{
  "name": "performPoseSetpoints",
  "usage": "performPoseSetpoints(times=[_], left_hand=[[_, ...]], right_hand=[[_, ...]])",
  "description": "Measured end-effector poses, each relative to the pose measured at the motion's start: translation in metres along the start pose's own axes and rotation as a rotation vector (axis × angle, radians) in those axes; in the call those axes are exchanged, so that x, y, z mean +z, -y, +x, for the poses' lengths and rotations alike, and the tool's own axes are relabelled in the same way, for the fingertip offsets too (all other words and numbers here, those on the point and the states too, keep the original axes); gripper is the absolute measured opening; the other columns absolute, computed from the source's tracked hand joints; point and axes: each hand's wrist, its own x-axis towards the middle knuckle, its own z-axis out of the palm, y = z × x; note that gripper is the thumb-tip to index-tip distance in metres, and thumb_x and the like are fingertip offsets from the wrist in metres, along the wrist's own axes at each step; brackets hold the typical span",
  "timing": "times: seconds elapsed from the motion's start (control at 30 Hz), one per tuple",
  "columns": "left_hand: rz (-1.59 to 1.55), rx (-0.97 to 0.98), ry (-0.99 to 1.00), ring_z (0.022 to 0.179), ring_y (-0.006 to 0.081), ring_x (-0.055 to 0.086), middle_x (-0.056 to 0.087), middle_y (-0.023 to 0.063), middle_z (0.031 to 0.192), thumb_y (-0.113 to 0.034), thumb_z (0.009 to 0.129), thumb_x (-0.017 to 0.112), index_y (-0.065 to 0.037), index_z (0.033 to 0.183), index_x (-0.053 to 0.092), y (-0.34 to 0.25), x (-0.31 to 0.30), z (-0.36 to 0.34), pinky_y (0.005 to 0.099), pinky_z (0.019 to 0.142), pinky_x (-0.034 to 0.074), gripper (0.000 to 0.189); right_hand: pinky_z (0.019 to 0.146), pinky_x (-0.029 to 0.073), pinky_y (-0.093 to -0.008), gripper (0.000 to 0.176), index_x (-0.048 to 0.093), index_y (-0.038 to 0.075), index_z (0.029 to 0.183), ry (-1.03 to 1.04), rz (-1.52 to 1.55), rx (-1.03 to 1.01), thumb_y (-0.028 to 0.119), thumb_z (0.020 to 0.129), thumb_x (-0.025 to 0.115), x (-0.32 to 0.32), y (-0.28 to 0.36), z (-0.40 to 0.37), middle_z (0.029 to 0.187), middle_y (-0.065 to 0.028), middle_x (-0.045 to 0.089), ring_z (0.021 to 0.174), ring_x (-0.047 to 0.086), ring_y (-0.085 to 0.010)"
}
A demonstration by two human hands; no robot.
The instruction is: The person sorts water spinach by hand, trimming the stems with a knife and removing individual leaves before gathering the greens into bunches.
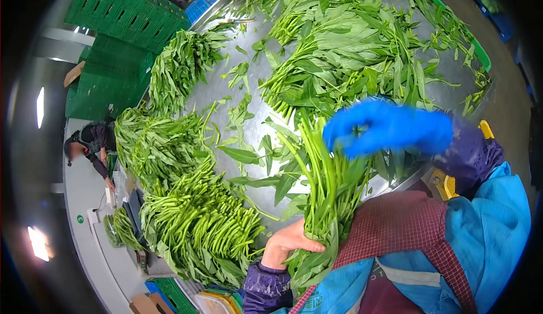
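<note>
My bare left hand [288, 243] is closed around the leafy end of a bunch of water spinach [325, 184], close to my apron. The bunch's pale green stems fan out away from me over the metal table [257, 102]. My right hand [390, 126], in a blue glove, is at the stem ends. Its fingers are curved and somewhat blurred, with a gap between thumb and fingers. Beyond it lies a large loose pile of water spinach [350, 42]. Stacked bunches [198, 218] line the table's left side, stems pointing toward the middle.
Green plastic crates [124, 14] stand stacked at the upper left. A knife [240, 20] lies near the table's far edge. Loose leaves [237, 110] are scattered across the metal. At the far left, another person [90, 147] reaches over a white counter. Cardboard [150, 304] sits at the bottom left.
</note>
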Motion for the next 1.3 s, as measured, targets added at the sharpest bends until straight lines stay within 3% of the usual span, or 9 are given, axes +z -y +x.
performPoseSetpoints(times=[0.1, 0.23, 0.37, 0.47, 0.67, 0.87, 0.93, 1.03, 1.3], left_hand=[[0.057, 0.021, -0.022, 0.114, 0.0166, 0.037, 0.043, 0.0052, 0.124, -0.011, 0.056, 0.079, -0.002, 0.129, 0.034, 0.008, -0.016, -0.002, 0.0302, 0.098, 0.027, 0.085], [0.097, 0.200, -0.164, 0.107, 0.0169, 0.043, 0.049, 0.0038, 0.115, -0.013, 0.055, 0.080, -0.002, 0.121, 0.042, 0.022, -0.035, -0.005, 0.0311, 0.092, 0.033, 0.077], [0.498, 0.331, -0.393, 0.089, 0.0185, 0.054, 0.057, 0.0090, 0.101, -0.012, 0.061, 0.073, 0.000, 0.110, 0.048, -0.026, -0.002, 0.010, 0.0304, 0.077, 0.043, 0.057], [1.280, 0.217, -0.959, 0.072, 0.0373, 0.058, 0.058, 0.0212, 0.090, -0.016, 0.060, 0.072, 0.002, 0.123, 0.036, -0.034, 0.023, 0.032, 0.0399, 0.063, 0.048, 0.075], [1.520, 0.289, -1.003, 0.072, 0.0393, 0.059, 0.057, 0.0248, 0.092, -0.021, 0.054, 0.076, 0.004, 0.129, 0.024, -0.031, 0.051, 0.040, 0.0430, 0.059, 0.048, 0.095], [1.016, 0.525, -0.460, 0.098, 0.0332, 0.054, 0.053, 0.0229, 0.110, -0.026, 0.068, 0.070, 0.001, 0.125, 0.036, -0.042, 0.010, 0.007, 0.0360, 0.081, 0.044, 0.072], [0.446, 0.508, -0.482, 0.106, 0.0299, 0.049, 0.050, 0.0187, 0.116, -0.025, 0.070, 0.070, -0.004, 0.125, 0.040, -0.050, -0.021, -0.006, 0.0352, 0.086, 0.040, 0.065], [1.871, 0.114, -1.548, 0.097, 0.0325, 0.051, 0.051, 0.0169, 0.109, -0.026, 0.070, 0.069, -0.012, 0.121, 0.046, -0.043, -0.035, -0.004, 0.0391, 0.081, 0.041, 0.058], [0.788, 0.612, -0.755, 0.116, 0.0261, 0.041, 0.043, 0.0156, 0.125, -0.030, 0.075, 0.064, -0.003, 0.126, 0.038, -0.084, -0.029, 0.012, 0.0371, 0.096, 0.032, 0.063]], right_hand=[[0.081, 0.043, -0.0296, 0.013, 0.055, 0.005, 0.080, -0.321, 0.165, -0.108, 0.005, 0.069, 0.061, -0.063, 0.013, -0.014, 0.091, -0.0098, 0.058, 0.086, 0.056, -0.0167], [0.091, 0.039, -0.0371, 0.055, 0.045, 0.003, 0.120, -0.591, -1.024, 0.166, 0.024, 0.073, 0.065, -0.085, -0.030, -0.046, 0.117, -0.0168, 0.051, 0.105, 0.052, -0.0276], [0.102, 0.026, -0.0359, 0.100, 0.010, -0.002, 0.136, 0.149, -0.336, 0.345, 0.036, 0.068, 0.071, -0.014, -0.085, -0.039, 0.134, -0.0241, 0.029, 0.124, 0.031, -0.0302], [0.099, 0.030, -0.0290, 0.076, 0.025, 0.003, 0.133, 0.088, 0.421, 0.079, 0.017, 0.073, 0.069, 0.046, -0.083, -0.020, 0.130, -0.0098, 0.038, 0.118, 0.036, -0.0199], [0.093, 0.039, -0.0310, 0.047, 0.041, 0.005, 0.125, -0.243, 1.137, 0.149, 0.023, 0.084, 0.056, 0.074, -0.136, 0.007, 0.115, -0.0061, 0.053, 0.107, 0.050, -0.0165], [0.096, 0.036, -0.0330, 0.052, 0.039, 0.010, 0.128, -0.180, 1.109, 0.250, 0.026, 0.082, 0.057, 0.062, -0.118, 0.006, 0.122, -0.0084, 0.049, 0.112, 0.047, -0.0192], [0.101, 0.027, -0.0348, 0.049, 0.038, 0.012, 0.129, -0.073, 0.245, -0.464, 0.018, 0.082, 0.053, 0.060, -0.153, 0.008, 0.129, -0.0107, 0.041, 0.120, 0.039, -0.0226], [0.103, 0.021, -0.0369, 0.056, 0.039, 0.011, 0.127, -0.053, 0.235, -0.362, -0.002, 0.074, 0.049, 0.060, -0.182, -0.006, 0.131, -0.0132, 0.038, 0.124, 0.032, -0.0242], [0.102, 0.025, -0.0374, 0.064, 0.042, 0.011, 0.123, 0.147, 0.770, 0.044, -0.016, 0.066, 0.047, 0.069, -0.174, 0.013, 0.128, -0.0126, 0.041, 0.121, 0.037, -0.0237]])
